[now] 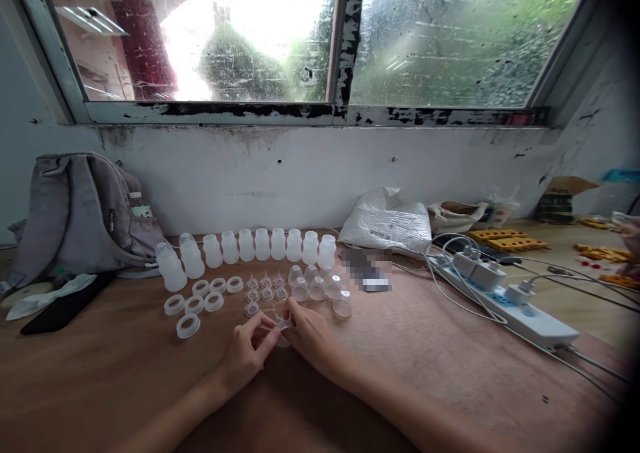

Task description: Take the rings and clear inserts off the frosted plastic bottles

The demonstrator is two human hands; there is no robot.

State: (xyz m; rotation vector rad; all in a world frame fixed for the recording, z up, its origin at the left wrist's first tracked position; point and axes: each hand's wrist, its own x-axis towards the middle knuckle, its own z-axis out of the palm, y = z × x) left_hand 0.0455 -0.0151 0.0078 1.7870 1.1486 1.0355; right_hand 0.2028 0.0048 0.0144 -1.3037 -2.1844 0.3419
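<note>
My left hand (pixel 253 346) and my right hand (pixel 307 336) meet at the middle of the table, both closed on a small translucent ring (pixel 284 324) with a clear pointed piece at it. Just beyond them stand several clear nipples (pixel 265 282) in short rows. To their left lie several white rings (pixel 188 326), and to their right several clear caps (pixel 317 288). A curved row of frosted bottles (pixel 262 244) stands behind; the two leftmost have caps on and lean a little.
A grey backpack (pixel 85 213) and black flat case (pixel 70 303) lie left. A silver bag (pixel 387 223), a pixelated item and a power strip (pixel 525 313) with cables are right. Yellow parts (pixel 507 240) and another person's hand (pixel 631 240) show at far right.
</note>
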